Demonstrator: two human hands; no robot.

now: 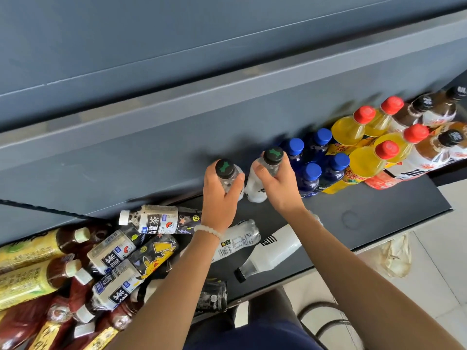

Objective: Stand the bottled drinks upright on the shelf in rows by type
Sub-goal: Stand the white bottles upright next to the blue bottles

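Note:
My left hand (220, 195) grips the neck of an upright white bottle with a black cap (224, 168). Beside it my right hand (279, 183) grips a second upright white bottle (255, 190) below its black cap. Both stand on the dark shelf (379, 210), just left of the blue-capped bottles (312, 173). Further right stand yellow bottles with red caps (364, 160) and brown tea bottles with black caps (439, 150). Two more white bottles (273, 251) lie on their sides on the shelf under my arms.
A heap of lying bottles fills the lower left: black-and-white tea bottles (113, 251), yellow-labelled tea bottles (30, 251) and red ones (22, 322). A dark can (212, 296) lies near the shelf's front edge. A grey back panel (151, 137) rises behind the shelf.

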